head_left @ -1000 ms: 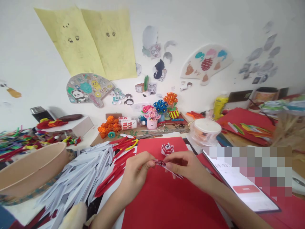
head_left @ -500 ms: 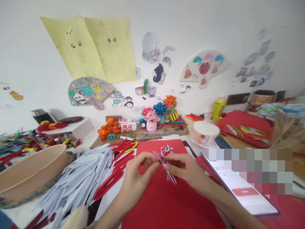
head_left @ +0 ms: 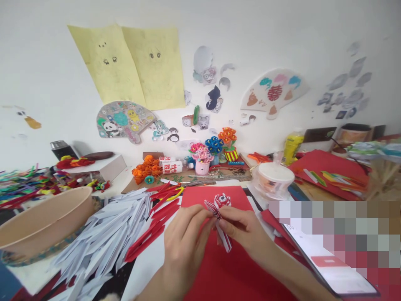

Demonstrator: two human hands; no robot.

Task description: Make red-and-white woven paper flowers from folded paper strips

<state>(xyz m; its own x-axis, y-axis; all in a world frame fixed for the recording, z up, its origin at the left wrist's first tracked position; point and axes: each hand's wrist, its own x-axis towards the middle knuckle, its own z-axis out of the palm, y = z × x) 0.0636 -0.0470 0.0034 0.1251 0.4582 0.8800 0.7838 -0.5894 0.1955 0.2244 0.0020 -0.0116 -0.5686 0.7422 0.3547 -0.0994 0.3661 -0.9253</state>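
Above a sheet of red paper (head_left: 206,192), both hands meet on a bundle of folded red-and-white paper strips (head_left: 226,241). My left hand (head_left: 185,240) has its fingers closed on the strips near their upper left end. My right hand (head_left: 244,229) pinches them from the other side with thumb and forefinger. The bundle slants down to the right below the fingers; the middle is partly hidden by the fingertips. Just behind it is a round red-and-white woven paper piece (head_left: 222,200) with a dark centre; whether it is joined to the strips I cannot tell.
White folded paper strips (head_left: 109,225) are heaped on the left, with red folded strips (head_left: 147,234) and yellow-handled scissors (head_left: 177,193) beside them. A round basket (head_left: 46,217) stands far left. A phone (head_left: 332,259) lies right; a lidded white tub (head_left: 275,177) stands behind.
My left hand has turned, its fingers now bent over the strips with the back of the hand showing. My right hand keeps its pinch. The whole view has shifted slightly.
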